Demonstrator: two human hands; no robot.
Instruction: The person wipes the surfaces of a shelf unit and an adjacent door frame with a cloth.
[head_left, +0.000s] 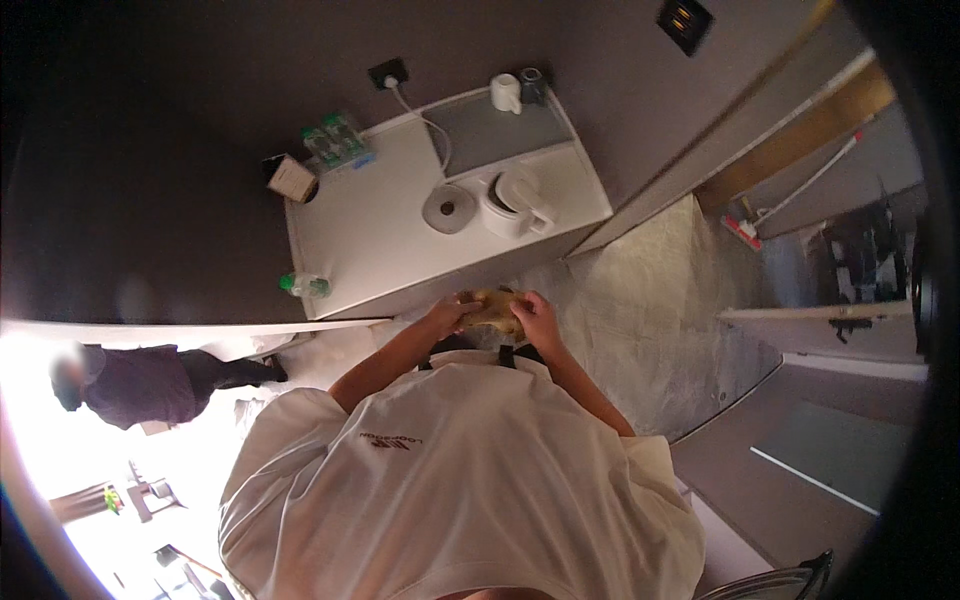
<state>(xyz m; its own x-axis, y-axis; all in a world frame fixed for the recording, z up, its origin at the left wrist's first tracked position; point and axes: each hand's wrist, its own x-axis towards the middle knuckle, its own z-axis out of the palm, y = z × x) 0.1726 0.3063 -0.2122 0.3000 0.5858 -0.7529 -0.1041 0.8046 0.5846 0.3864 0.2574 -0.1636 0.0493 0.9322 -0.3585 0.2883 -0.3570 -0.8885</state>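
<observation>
A yellowish-brown cloth (495, 309) is held between my two hands in front of my waist. My left hand (450, 313) grips its left end, and my right hand (535, 313) grips its right end. Beyond them is a white counter (375, 225). Near its front edge stands a white electric kettle (506, 217) with its lid raised, beside its round base (448, 208). A white mug (505, 93) and a dark cup (532, 85) stand on a grey tray (495, 135) at the back right.
Green-capped bottles (330, 141) and a small box (292, 180) are at the counter's left; another bottle (306, 285) lies nearer. A white cord runs from a wall socket (388, 73). A person (142, 382) is at the left. A broom (742, 231) stands at the right.
</observation>
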